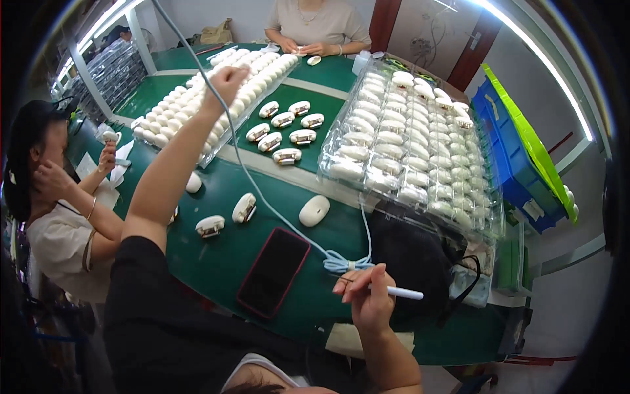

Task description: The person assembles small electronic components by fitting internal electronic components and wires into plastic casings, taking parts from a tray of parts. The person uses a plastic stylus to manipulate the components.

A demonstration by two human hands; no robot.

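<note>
My left hand reaches far forward over a clear tray of white oval shells, its fingers curled in. Whether a shell is between those fingertips I cannot make out. Close to my body, my right hand is closed around a white pen-shaped tool; a thin dark tip pokes out on its left side. On the green table, between the hands, lie a single smooth white oval case and two white oval pieces with metal parts showing, one upright and one further left.
A phone lies before me, beside a bundled pale blue cable. Several half-assembled pieces sit mid-table. Stacked clear trays and a blue crate stand right. Co-workers sit left and opposite.
</note>
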